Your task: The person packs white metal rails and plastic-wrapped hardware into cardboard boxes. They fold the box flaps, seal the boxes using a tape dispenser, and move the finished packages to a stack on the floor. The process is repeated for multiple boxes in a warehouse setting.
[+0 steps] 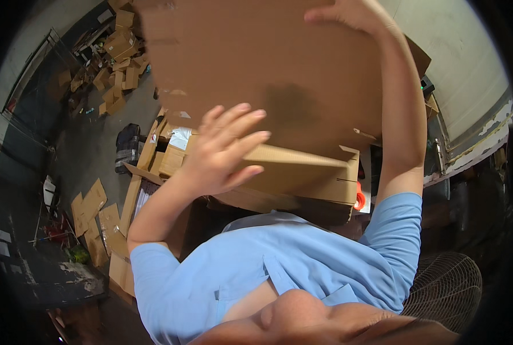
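A large brown cardboard panel (222,56), seemingly part of a carton, fills the view before me. Along its lower side juts a slotted cardboard flap (308,177) towards my body. My right hand (351,15) grips the panel near the top right, the thumb against its face; the other fingers lie beyond the picture's upper edge. In front of the panel's lower left part, my left hand (222,151) is spread with nothing in it. Whether its fingertips touch the cardboard cannot be told. An orange-red ring-shaped object (360,196) shows beside the flap's right end.
Small cartons (172,157) sit left of the panel. A dark wrapped bundle (128,146) and flattened cardboard (90,207) lie on the floor. Many boxes (120,45) are heaped at the far left. A wire fan guard (448,284) stands behind me at the right.
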`<state>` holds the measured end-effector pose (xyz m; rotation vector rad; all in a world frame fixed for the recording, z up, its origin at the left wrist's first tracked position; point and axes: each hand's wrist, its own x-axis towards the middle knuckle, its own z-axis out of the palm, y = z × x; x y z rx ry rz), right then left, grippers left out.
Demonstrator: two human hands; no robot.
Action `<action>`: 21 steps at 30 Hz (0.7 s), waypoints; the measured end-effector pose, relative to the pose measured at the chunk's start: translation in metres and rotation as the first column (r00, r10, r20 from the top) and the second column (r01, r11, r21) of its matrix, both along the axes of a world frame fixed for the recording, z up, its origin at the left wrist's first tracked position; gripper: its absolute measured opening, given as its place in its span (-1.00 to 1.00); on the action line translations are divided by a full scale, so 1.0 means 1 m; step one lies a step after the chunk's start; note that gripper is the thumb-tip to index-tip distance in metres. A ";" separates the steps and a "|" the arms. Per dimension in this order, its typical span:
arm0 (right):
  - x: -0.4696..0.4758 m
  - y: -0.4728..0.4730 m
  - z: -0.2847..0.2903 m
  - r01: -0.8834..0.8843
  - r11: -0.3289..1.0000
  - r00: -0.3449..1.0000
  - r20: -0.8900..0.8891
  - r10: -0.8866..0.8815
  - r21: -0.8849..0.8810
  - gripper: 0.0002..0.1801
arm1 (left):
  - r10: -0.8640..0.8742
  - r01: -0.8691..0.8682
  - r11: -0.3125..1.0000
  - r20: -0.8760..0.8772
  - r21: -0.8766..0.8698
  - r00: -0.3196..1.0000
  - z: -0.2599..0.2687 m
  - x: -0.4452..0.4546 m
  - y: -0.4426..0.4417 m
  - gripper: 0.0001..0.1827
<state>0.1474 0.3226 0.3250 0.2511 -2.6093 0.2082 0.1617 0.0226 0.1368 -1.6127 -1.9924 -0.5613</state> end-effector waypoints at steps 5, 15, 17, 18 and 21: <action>-0.086 0.068 -0.142 0.029 0.993 0.966 0.252 -0.057 0.115 -0.26 | 0.096 -0.033 0.927 0.149 -0.374 0.984 -0.110 -0.001 0.062 -0.19; -0.136 0.050 -0.330 0.318 0.935 0.909 0.229 -0.348 0.158 -0.24 | 0.218 -0.038 0.914 0.410 -0.404 0.886 -0.205 -0.025 0.082 -0.28; -0.130 0.062 -0.362 0.386 0.901 0.877 0.223 -0.426 0.199 -0.24 | 0.162 -0.151 0.987 0.403 -0.059 0.901 -0.198 -0.012 0.045 -0.41; -0.128 0.073 -0.383 0.427 0.885 0.856 0.232 -0.461 0.185 -0.28 | 0.179 -0.234 0.970 0.455 0.066 0.872 -0.194 -0.012 0.019 -0.46; -0.129 0.067 -0.389 0.509 0.861 0.825 0.281 -0.490 0.004 -0.38 | 0.443 -0.642 0.705 0.518 0.303 0.731 -0.229 -0.018 -0.091 -0.64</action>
